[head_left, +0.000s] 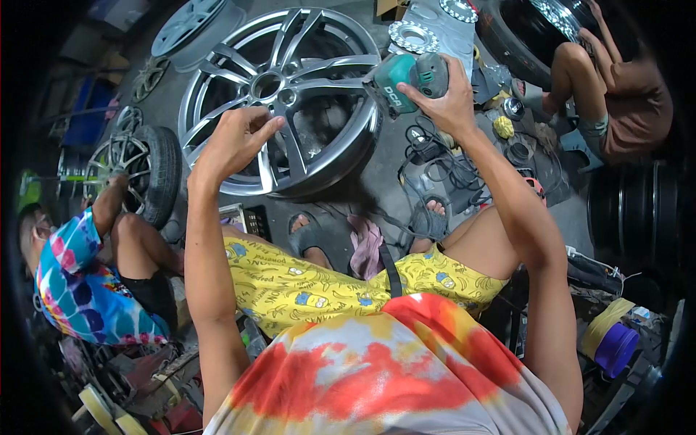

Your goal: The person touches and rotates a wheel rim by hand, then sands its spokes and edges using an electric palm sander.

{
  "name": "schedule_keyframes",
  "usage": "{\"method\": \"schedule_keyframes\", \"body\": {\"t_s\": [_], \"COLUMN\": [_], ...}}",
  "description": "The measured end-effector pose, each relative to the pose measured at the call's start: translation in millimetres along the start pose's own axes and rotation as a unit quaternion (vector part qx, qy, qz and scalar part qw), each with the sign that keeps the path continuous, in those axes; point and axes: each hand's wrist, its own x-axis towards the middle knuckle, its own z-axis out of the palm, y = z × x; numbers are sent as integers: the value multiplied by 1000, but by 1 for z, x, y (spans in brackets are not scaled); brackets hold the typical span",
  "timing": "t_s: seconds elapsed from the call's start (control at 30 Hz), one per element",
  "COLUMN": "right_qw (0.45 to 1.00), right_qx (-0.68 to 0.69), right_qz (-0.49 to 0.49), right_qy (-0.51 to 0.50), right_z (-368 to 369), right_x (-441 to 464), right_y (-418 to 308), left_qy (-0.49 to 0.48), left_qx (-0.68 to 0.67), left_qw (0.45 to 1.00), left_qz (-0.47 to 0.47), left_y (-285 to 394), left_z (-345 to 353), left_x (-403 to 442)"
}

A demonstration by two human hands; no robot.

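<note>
A large silver alloy wheel rim [299,172] with paired spokes lies on the floor in front of me, tilted. My right hand [451,100] is wrapped round a green and black palm sander [397,75] marked DCA. The sander is at the rim's right edge, its pad side facing the spokes; whether it touches the metal I cannot tell. Over the rim's lower left spokes is my left hand [235,141], loosely bent, thumb apart from the fingers, holding nothing. Its contact with the rim is unclear.
Black cables [453,170] and a plug lie right of the rim. A person [101,283] sits at left beside a tyred wheel [156,174]; another person [638,109] crouches at right by a big tyre [507,36]. A pink cloth [367,246] lies between my feet. Tape rolls [616,341] stand lower right.
</note>
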Motion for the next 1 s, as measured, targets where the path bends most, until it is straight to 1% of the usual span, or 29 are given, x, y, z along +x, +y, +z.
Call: {"method": "schedule_keyframes", "body": {"t_s": [0.1, 0.13, 0.27, 0.37, 0.43, 0.5, 0.53, 0.6, 0.7, 0.77, 0.93, 1.0], "right_qw": [1000, 999, 997, 997, 996, 990, 990, 988, 985, 980, 979, 976], "right_qx": [-13, -6, -17, -54, -71, -85, -84, -94, -127, -135, -145, -169], "right_qz": [3, -15, -12, 2, -16, -8, -2, -4, -1, -13, 1, -11], "right_qy": [-24, -35, -75, -49, -54, -110, -116, -120, -120, -146, -143, -140], "right_z": [-3, -7, -16, -11, -14, -18, -18, -16, -17, -18, -16, -17], "right_x": [-2, -4, -3, 12, 19, 16, 15, 18, 25, 28, 24, 31], "right_y": [-4, -13, -38, -34, -36, -45, -52, -54, -59, -60, -62, -57], "left_qy": [16, 16, 10, 6, 17, 11, 1, -13, 0, 8, -13, -9], "left_qx": [-12, -9, -2, -8, -9, -2, 6, 16, 2, -15, 3, 5], "left_qw": [1000, 1000, 1000, 1000, 1000, 1000, 1000, 999, 1000, 1000, 1000, 1000], "left_qz": [6, 3, -4, -7, 24, 8, -7, -24, -4, 2, -17, -18], "left_y": [-10, -11, -5, -2, -2, 0, 1, -1, -6, -9, -7, -6], "left_z": [2, 2, 2, 4, 7, 3, 1, 2, 4, 6, 1, 0], "left_x": [-3, -3, -2, 0, 3, 4, 4, 2, 4, 3, 2, 2]}}
